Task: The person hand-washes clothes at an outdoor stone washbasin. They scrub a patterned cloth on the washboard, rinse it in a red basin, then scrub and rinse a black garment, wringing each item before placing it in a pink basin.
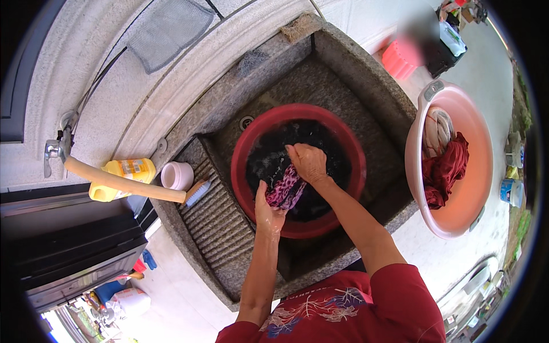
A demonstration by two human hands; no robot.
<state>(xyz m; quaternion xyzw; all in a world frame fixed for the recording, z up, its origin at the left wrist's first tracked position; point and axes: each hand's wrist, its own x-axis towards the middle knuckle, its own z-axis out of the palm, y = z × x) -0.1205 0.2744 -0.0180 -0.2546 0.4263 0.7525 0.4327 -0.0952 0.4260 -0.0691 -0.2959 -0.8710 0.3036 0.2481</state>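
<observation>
A household laundry spot, seemingly in a yard, is suggested by the stone sink [329, 86] with its ribbed washboard [220, 226], set beside a pale wall [143, 106] where a tap [54, 150] is mounted. Washing is indicated by the red basin [242, 166], brush [198, 193] and clothes-filled pink tub [479, 143]; outdoor space is shown by grass [522, 227] bordering pale ground [486, 103].

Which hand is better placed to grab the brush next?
Probably the left hand: it is nearer the brush and the ridged washboard. The right hand is farther across the red basin.
</observation>
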